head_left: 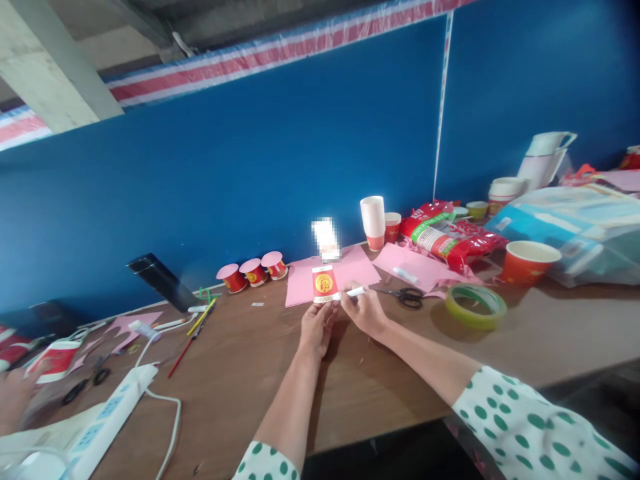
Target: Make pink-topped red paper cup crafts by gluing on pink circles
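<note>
My left hand is closed on the lower edge of a red paper cup with a gold round emblem and pale bands. In my right hand is a white marker pen, pinched between the fingers and pointing left at the cup's lower right side. Whether its tip touches the cup I cannot tell. Behind the cup lies a sheet of pink paper. Black-handled scissors rest just right of my right hand.
Three small red cups with pink tops stand along the blue partition. On the right are a green tape roll, an orange cup, stacked cups and a red packet. At left, another person's hand is near a power strip.
</note>
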A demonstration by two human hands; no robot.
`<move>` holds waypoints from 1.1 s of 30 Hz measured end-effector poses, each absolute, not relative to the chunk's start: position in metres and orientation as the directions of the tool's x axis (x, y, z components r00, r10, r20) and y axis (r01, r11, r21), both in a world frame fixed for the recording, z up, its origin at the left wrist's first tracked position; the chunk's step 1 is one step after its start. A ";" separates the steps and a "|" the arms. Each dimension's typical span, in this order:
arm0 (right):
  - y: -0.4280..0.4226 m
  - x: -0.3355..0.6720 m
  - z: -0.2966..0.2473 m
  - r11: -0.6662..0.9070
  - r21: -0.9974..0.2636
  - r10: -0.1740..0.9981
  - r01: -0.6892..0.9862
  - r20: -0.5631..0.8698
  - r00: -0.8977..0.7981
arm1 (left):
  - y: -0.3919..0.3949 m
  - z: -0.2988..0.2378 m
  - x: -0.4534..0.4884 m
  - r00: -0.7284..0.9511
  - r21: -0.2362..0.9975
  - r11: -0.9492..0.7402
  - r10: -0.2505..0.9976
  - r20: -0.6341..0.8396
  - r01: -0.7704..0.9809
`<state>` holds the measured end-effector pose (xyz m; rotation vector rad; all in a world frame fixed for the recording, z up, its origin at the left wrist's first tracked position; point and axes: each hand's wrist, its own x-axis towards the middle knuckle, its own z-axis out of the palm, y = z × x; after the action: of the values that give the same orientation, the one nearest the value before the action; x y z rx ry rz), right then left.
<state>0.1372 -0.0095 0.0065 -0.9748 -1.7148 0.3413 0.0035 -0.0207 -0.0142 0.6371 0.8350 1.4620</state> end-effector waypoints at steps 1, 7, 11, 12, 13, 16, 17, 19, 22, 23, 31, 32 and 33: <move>-0.009 0.137 0.006 0.623 -0.647 0.744 0.440 0.663 -0.079 | -0.021 -0.014 0.004 -0.075 0.806 0.036 0.992 -0.100 -0.591; -0.009 0.136 0.004 0.624 -0.648 0.745 0.437 0.661 -0.085 | -0.021 -0.014 0.005 -0.090 0.803 0.036 0.990 -0.111 -0.594; -0.009 0.136 0.004 0.613 -0.652 0.754 0.446 0.652 -0.083 | -0.021 -0.013 0.005 -0.095 0.800 0.042 0.988 -0.124 -0.599; -0.009 0.136 0.004 0.610 -0.651 0.754 0.451 0.651 -0.080 | -0.021 -0.013 0.005 -0.094 0.800 0.047 0.987 -0.128 -0.599; -0.008 0.137 0.004 0.610 -0.647 0.752 0.456 0.654 -0.078 | -0.021 -0.013 0.005 -0.092 0.799 0.051 0.987 -0.131 -0.599; -0.008 0.137 0.005 0.617 -0.634 0.741 0.466 0.668 -0.074 | -0.021 -0.013 0.005 -0.084 0.799 0.053 0.988 -0.129 -0.599; -0.007 0.137 0.005 0.620 -0.629 0.737 0.469 0.672 -0.073 | -0.021 -0.013 0.005 -0.083 0.801 0.051 0.989 -0.126 -0.597; -0.007 0.137 0.006 0.625 -0.621 0.729 0.474 0.681 -0.070 | -0.022 -0.013 0.005 -0.085 0.804 0.048 0.989 -0.121 -0.592; -0.008 0.138 0.006 0.626 -0.615 0.722 0.480 0.689 -0.060 | -0.021 -0.013 0.005 -0.091 0.805 0.047 0.988 -0.125 -0.592; -0.008 0.138 0.006 0.627 -0.615 0.722 0.479 0.690 -0.059 | -0.021 -0.013 0.005 -0.091 0.803 0.050 0.988 -0.128 -0.593; -0.008 0.138 0.007 0.626 -0.613 0.719 0.482 0.693 -0.052 | -0.022 -0.011 0.006 -0.097 0.807 0.060 0.985 -0.144 -0.587; -0.008 0.138 0.007 0.625 -0.612 0.719 0.486 0.693 -0.051 | -0.022 -0.011 0.006 -0.093 0.806 0.062 0.985 -0.143 -0.589; -0.009 0.138 0.008 0.624 -0.609 0.718 0.489 0.694 -0.051 | -0.023 -0.011 0.006 -0.090 0.805 0.062 0.986 -0.142 -0.590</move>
<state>0.1380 -0.0086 0.0080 -0.9978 -1.7011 0.2485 0.0063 -0.0225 -0.0106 0.5993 0.8717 1.4545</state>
